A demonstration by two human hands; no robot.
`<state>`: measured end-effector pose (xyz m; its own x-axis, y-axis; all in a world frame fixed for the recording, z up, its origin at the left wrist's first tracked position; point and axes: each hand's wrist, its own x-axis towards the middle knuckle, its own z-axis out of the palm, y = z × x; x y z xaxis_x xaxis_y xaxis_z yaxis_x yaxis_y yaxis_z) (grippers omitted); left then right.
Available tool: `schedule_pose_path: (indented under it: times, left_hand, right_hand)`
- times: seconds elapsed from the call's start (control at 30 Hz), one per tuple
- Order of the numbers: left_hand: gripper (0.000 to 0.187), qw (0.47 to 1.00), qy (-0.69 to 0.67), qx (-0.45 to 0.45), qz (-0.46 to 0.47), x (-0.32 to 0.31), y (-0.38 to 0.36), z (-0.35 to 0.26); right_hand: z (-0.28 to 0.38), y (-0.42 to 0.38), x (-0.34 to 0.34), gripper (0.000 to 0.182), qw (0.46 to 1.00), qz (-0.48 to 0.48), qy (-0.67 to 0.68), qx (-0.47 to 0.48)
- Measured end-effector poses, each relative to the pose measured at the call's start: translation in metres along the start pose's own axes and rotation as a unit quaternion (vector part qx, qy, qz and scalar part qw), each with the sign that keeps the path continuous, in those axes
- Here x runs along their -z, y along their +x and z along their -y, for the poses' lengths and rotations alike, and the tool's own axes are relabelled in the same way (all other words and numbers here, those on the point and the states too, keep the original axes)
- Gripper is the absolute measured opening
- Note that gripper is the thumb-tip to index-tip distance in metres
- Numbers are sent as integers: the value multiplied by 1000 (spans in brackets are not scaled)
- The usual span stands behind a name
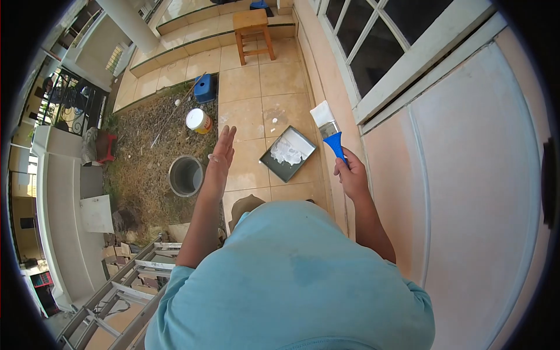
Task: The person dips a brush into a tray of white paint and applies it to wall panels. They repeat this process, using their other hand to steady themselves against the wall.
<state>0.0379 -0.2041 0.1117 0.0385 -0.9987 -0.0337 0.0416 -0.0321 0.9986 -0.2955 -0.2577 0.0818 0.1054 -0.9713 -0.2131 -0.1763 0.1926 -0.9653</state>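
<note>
My right hand is closed around the blue handle of a paintbrush, its wide bristles white with paint and pointing up and away from me. My left hand is raised with nothing in it, fingers stretched out, palm turned inward. Between the two hands, down on the tiled floor, lies a dark paint tray with white paint spread over its far part. The pale peach wall stands just to the right of the brush.
A wooden stool stands by the tiled steps ahead. On the gravel to the left are a white paint bucket, a grey bucket and a blue container. An aluminium ladder is at lower left. A white-framed window is at upper right.
</note>
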Motion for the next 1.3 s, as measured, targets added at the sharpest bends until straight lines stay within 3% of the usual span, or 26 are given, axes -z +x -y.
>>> schedule_pose_path:
  times: [0.2, 0.33, 0.53, 0.6, 0.73, 0.8, 0.83, 0.87, 0.93, 1.3]
  left_hand:
    - [120, 1000, -11, 21, -1, 4, 26, 10]
    - [117, 999, 5, 5, 37, 29, 79, 5]
    - [106, 984, 55, -26, 166, 70, 160, 1]
    - [105, 973, 78, -26, 216, 87, 185, 6]
    - [100, 955, 89, -35, 282, 111, 229, 21]
    - [83, 949, 53, -25, 310, 116, 245, 23]
    - [97, 943, 84, -7, 322, 115, 253, 21]
    - [97, 937, 79, 8, 339, 114, 260, 23]
    - [92, 927, 74, -48, 365, 112, 278, 34]
    - [91, 949, 10, -11, 315, 44, 288, 126]
  right_hand:
    - [-2, 45, 7, 38, 1000, 8, -3, 23]
    - [-6, 65, -11, 38, 999, -49, -8, -4]
    - [-5, 95, -70, 38, 990, -129, 46, -18]
    - [-13, 104, -94, 37, 981, -155, 118, -1]
    - [-25, 112, -131, 39, 975, -211, 71, 2]
    - [-30, 107, -144, 39, 964, -246, 97, -23]
    - [-28, 103, -149, 38, 961, -257, 100, -28]
    - [-25, 96, -152, 37, 958, -267, 101, -34]
    - [-23, 84, -155, 36, 952, -287, 84, -59]
    - [-83, 93, -116, 38, 947, -233, 23, -220]
